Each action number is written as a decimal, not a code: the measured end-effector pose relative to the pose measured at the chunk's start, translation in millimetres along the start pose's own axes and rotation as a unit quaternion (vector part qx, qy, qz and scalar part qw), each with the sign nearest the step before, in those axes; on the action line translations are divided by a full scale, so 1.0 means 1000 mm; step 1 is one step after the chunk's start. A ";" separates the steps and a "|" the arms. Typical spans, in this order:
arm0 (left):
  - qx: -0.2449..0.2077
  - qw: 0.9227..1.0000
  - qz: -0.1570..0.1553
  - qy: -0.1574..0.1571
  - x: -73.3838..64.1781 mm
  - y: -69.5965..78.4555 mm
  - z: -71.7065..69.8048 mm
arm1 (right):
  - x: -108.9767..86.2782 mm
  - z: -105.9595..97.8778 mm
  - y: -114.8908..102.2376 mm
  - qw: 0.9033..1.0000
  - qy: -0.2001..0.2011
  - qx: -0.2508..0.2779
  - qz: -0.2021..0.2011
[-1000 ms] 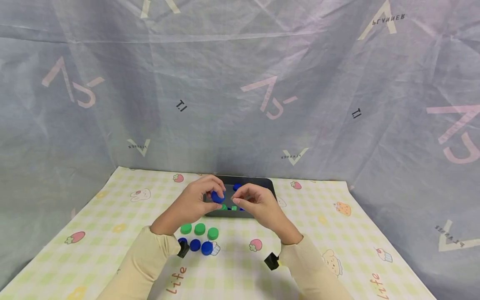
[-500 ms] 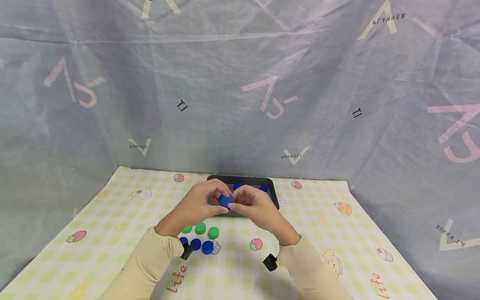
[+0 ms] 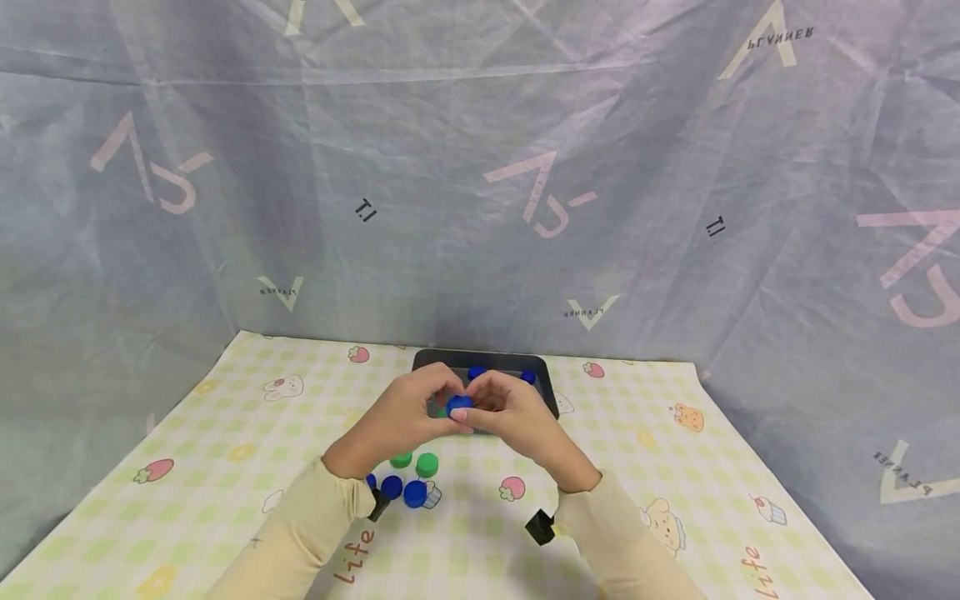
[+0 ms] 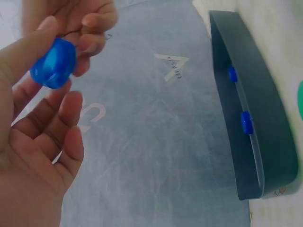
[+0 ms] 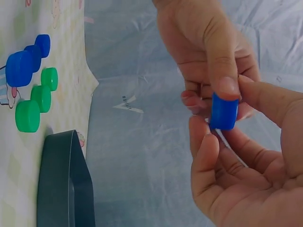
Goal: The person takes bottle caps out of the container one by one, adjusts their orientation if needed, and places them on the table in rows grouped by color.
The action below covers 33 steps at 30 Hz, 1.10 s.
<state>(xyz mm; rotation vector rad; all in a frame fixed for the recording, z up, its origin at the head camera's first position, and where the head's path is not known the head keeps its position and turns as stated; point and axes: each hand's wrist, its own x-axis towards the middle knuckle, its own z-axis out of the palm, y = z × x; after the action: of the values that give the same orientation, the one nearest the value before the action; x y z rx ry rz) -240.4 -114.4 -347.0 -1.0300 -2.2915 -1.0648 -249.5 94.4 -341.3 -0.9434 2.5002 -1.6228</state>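
Observation:
Over the dark tray (image 3: 497,361), both hands meet at one blue bottle cap (image 3: 458,406). My left hand (image 3: 405,411) pinches it between thumb and fingers. From the other side, my right hand (image 3: 521,408) also pinches the cap, thumb at its near side. In the right wrist view the blue bottle cap (image 5: 224,112) appears side-on, a left thumb pressing its upper edge. Its glossy surface shows in the left wrist view, where the blue bottle cap (image 4: 54,64) is partly covered by the fingers. Something green shows in the tray behind the left hand, mostly hidden.
Blue caps (image 3: 477,372) lie inside the tray at its far side. Nearer on the checkered tablecloth (image 3: 480,542) stand a row of green caps (image 3: 427,464) and a row of blue caps (image 3: 415,493), partly behind the left forearm. A grey curtain (image 3: 450,167) hangs behind.
The left hand has carried the blue bottle cap right, toward the right hand. The right hand, earlier apart from it, has taken hold of it too. Both hands have since lowered slightly.

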 end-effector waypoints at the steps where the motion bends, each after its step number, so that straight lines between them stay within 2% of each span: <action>1: 0.007 1.000 0.005 -0.001 0.000 -0.001 0.002 | 0.000 0.000 0.000 1.000 -0.002 -0.005 0.002; 3: 0.024 1.000 0.011 -0.004 -0.001 -0.002 0.005 | 0.000 0.000 -0.001 1.000 -0.004 -0.023 0.007; 7: 0.049 0.998 0.004 -0.026 -0.003 -0.003 0.007 | 0.000 0.000 0.001 0.998 -0.007 -0.063 0.014; 10: 0.054 0.998 -0.022 -0.029 -0.003 -0.003 0.001 | 0.000 0.001 0.003 0.996 -0.015 -0.089 0.013; 14: 0.053 0.997 -0.047 -0.005 -0.002 -0.005 -0.015 | 0.002 0.004 0.008 0.991 -0.046 -0.124 0.013; 19: 0.060 0.997 -0.035 0.018 0.000 -0.010 -0.024 | 0.006 0.016 0.021 0.982 -0.082 -0.168 0.039; 23: 0.067 0.997 -0.035 0.006 0.000 -0.010 -0.023 | 0.006 0.030 0.031 0.971 -0.116 -0.203 0.053; 33: 0.076 0.996 -0.049 -0.018 -0.001 -0.010 -0.024 | 0.004 0.058 0.056 0.946 -0.180 -0.269 0.011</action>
<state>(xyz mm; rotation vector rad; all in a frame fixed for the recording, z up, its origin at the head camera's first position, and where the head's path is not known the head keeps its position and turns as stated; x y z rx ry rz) -246.4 -137.7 -337.6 -0.8924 -2.4301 -0.8992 -260.0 59.9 -413.3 -1.1165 2.6931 -0.6640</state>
